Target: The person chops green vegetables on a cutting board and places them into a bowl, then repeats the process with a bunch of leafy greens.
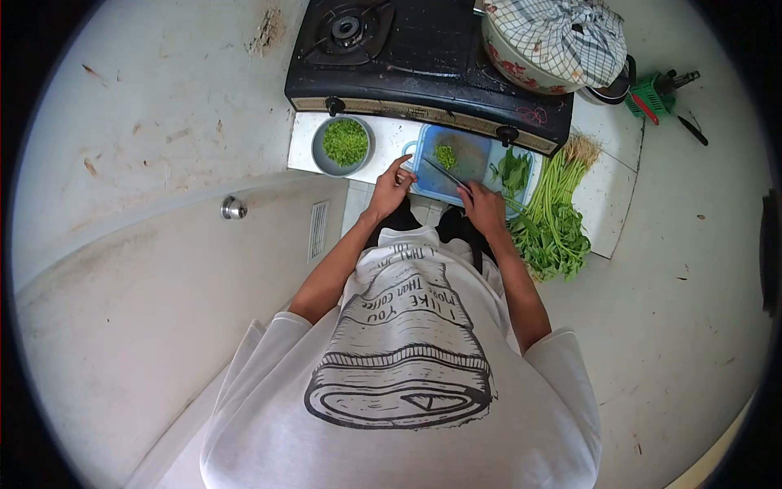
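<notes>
knife points far-left, long axis diagonal, gripped in right hand; left hand fingers parted

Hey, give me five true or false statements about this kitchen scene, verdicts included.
1. The right hand holds a thin, metal-bladed knife. True.
2. The round grey bowl stands right of the blue rectangular plastic board. False: the bowl stands left of the board.
3. A long-stemmed, leafy green bundle lies right of the board. True.
4. The left hand grips the bowl. False: it is by the board's left end, off the bowl.
5. A checkered cloth lies over the flower-patterned pot on the black stove. True.
</notes>
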`<state>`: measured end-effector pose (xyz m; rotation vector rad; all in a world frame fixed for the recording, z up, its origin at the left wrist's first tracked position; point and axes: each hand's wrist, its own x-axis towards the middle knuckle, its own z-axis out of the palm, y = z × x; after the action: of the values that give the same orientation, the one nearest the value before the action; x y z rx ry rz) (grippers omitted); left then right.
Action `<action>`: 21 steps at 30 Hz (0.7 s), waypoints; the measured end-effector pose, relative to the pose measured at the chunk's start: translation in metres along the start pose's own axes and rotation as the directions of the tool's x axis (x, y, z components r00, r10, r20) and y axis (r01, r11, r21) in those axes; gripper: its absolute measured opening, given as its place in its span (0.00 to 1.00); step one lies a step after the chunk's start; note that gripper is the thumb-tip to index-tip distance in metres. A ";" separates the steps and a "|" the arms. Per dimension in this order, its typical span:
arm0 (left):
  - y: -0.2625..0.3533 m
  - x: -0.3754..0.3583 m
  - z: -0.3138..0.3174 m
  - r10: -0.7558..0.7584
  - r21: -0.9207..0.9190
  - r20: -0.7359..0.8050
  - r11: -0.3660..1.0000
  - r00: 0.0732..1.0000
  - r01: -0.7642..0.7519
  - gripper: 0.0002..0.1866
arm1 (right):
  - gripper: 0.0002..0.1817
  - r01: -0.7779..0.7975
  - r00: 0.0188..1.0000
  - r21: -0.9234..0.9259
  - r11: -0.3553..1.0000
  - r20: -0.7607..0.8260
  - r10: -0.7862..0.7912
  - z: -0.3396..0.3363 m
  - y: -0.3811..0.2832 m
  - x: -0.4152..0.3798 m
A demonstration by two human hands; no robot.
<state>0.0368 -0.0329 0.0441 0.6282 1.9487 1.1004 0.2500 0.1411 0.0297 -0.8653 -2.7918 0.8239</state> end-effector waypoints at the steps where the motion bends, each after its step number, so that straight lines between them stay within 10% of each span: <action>1: 0.002 0.003 -0.006 0.027 0.026 0.012 0.999 1.000 -0.027 0.27 | 0.18 -0.007 1.000 -0.017 1.000 -0.001 0.007 -0.001 0.000 0.005; 21: 0.017 0.081 -0.072 0.181 -0.041 0.298 0.983 0.937 -0.177 0.25 | 0.20 -0.180 0.967 -0.194 0.964 0.143 0.209 -0.030 0.013 0.006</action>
<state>-0.0678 0.0008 0.0486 0.9253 1.6452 1.0565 0.2587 0.1675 0.0482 -1.1694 -2.9966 0.7037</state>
